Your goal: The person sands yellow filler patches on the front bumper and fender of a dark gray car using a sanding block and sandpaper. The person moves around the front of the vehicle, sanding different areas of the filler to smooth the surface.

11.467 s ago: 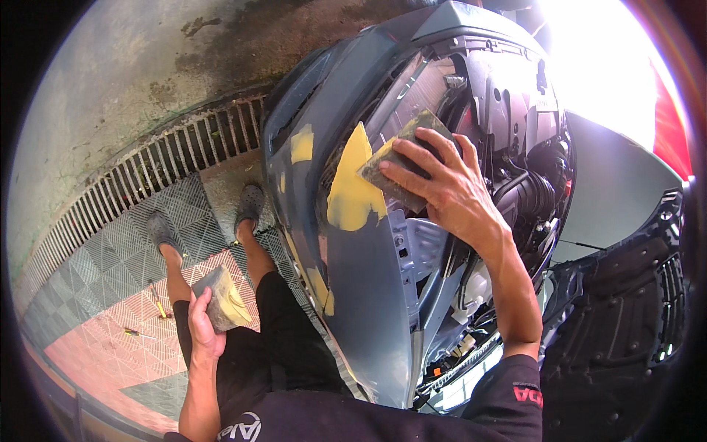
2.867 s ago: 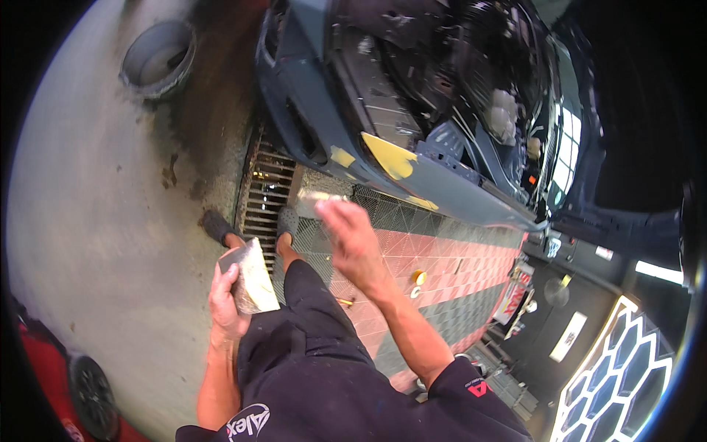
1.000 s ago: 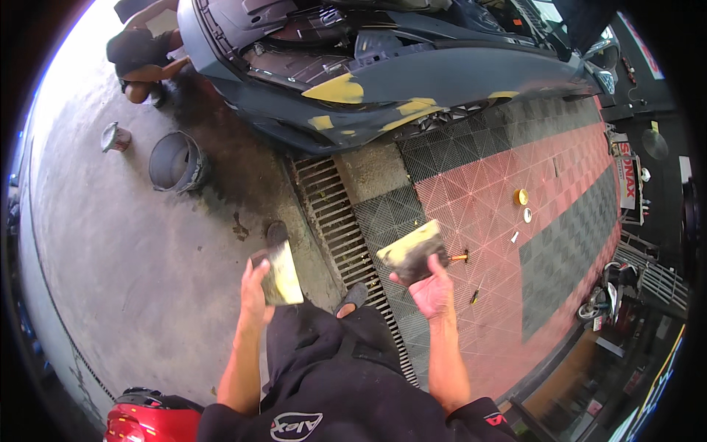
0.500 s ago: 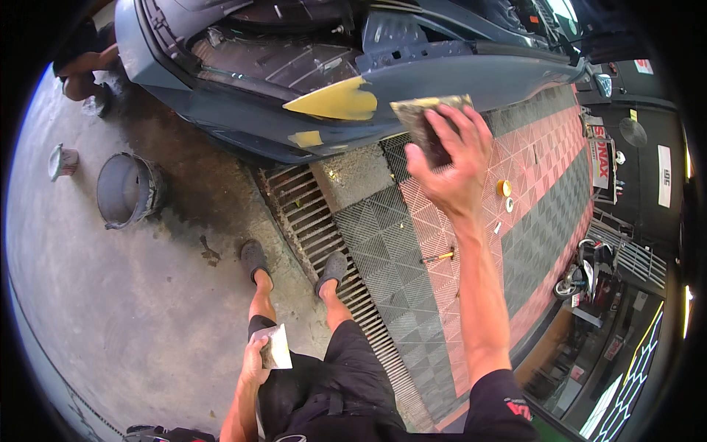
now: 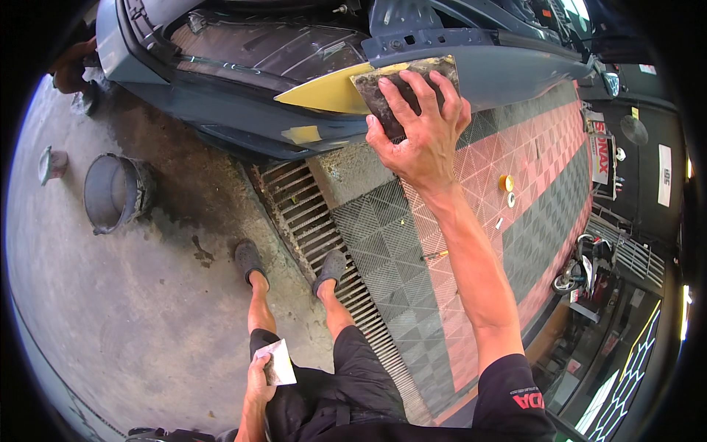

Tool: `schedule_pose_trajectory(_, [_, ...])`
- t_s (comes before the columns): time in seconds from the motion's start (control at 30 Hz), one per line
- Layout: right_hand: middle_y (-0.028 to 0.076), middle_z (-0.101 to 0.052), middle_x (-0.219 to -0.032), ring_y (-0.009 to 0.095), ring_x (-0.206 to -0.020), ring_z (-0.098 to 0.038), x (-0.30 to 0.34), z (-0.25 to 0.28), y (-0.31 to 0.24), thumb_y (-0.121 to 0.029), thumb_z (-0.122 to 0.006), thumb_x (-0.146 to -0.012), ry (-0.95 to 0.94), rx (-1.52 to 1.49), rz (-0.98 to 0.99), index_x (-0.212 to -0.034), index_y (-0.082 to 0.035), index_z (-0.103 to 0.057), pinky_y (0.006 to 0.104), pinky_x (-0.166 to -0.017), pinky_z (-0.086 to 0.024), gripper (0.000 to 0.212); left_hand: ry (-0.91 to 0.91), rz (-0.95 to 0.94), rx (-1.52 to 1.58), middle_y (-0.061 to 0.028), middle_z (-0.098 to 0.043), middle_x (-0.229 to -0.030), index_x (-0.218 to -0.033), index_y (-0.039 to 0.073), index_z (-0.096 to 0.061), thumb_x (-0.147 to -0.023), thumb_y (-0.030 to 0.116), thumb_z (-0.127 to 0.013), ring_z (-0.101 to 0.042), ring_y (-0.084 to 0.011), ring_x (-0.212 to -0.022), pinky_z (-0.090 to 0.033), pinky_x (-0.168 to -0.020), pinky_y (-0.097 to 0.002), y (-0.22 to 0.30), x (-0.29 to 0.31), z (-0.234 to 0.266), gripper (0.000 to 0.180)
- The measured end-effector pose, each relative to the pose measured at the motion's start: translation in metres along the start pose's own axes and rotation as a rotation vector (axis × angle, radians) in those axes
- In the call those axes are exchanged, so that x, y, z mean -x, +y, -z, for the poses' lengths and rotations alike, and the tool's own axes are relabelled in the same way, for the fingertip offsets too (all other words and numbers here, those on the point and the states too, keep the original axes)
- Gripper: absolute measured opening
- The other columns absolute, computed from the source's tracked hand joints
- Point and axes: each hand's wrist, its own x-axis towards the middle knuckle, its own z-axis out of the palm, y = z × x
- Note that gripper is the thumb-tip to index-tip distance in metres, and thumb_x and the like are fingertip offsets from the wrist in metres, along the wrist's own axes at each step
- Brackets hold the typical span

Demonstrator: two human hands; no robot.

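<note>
Closest in, the left hand (image 5: 259,374) hangs by the thigh, fingers curled round a small pale card-like spreader (image 5: 280,363), pinched at its lower edge. It looks light, thin and somewhat stiff, so an edge pinch probably suffices. Below stand the person's feet in grey shoes (image 5: 248,258), on stained concrete beside a metal drain grate (image 5: 309,221), with red and grey floor tiles (image 5: 515,221) to the right. Farther out, the right hand (image 5: 420,125) reaches forward, fingers spread and pressed flat over a dark sanding block (image 5: 398,85), which lies against the grey car bumper (image 5: 243,118) at the edge of a yellow filler patch (image 5: 324,92). That block seems firm and gritty rather than slippery, best held from above with the palm bearing down. Off left sits a grey bucket (image 5: 114,193).
</note>
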Motion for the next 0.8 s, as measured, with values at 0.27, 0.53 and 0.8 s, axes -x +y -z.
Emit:
schedule_pose_trajectory(0.27, [-0.002,-0.063,-0.150,0.032,-0.149,-0.044,0.003,0.012,-0.005,-0.041,-0.085,-0.086,-0.104,0.080,-0.042,-0.135,-0.025,-0.081,0.0602,-0.120,-0.027,0.051,-0.003,0.004,-0.004,-0.0064,-0.074,-0.114,-0.135,0.010,-0.065,-0.105,0.020,-0.064,-0.075,-0.0241,-0.100,-0.063,-0.091,-0.0421,0.007,-0.004,0.001,0.033])
schedule_pose_trajectory(0.53, [-0.001,-0.065,-0.147,0.032,-0.147,-0.045,-0.012,0.013,-0.010,-0.041,-0.085,-0.086,-0.112,0.089,-0.052,-0.134,-0.025,-0.082,0.0594,-0.120,-0.028,0.051,0.019,0.001,-0.020,-0.0082,-0.076,-0.117,-0.138,0.008,-0.066,-0.104,0.018,-0.062,-0.075,-0.0265,-0.101,-0.063,-0.092,-0.0443,0.008,-0.006,-0.001,0.035])
schedule_pose_trajectory(0.8, [-0.001,-0.067,-0.145,0.032,-0.145,-0.047,-0.021,0.020,-0.011,-0.040,-0.085,-0.086,-0.120,0.098,-0.055,-0.131,-0.024,-0.083,0.0580,-0.120,-0.029,0.048,0.009,-0.012,-0.021,-0.0081,-0.075,-0.116,-0.137,0.007,-0.067,-0.104,0.018,-0.062,-0.075,-0.0265,-0.101,-0.063,-0.092,-0.0437,0.009,-0.004,-0.006,0.036])
